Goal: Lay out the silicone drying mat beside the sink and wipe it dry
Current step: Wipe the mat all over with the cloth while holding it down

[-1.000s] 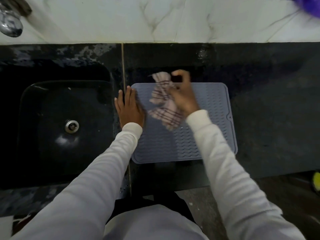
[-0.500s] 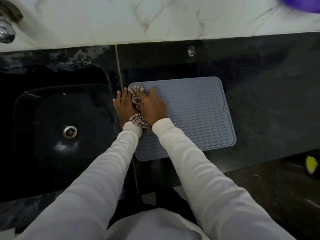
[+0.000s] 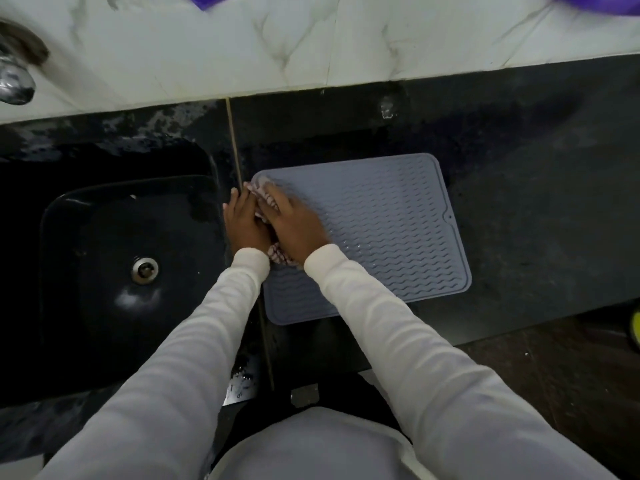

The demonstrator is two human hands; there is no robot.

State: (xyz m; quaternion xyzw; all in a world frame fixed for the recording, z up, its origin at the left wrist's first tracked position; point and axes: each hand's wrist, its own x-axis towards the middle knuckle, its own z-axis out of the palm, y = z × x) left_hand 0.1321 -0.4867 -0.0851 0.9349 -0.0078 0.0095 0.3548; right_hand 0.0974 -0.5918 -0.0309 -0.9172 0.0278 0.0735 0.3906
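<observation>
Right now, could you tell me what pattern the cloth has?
The cloth is pale with dark checked stripes, seen in the head view.
</observation>
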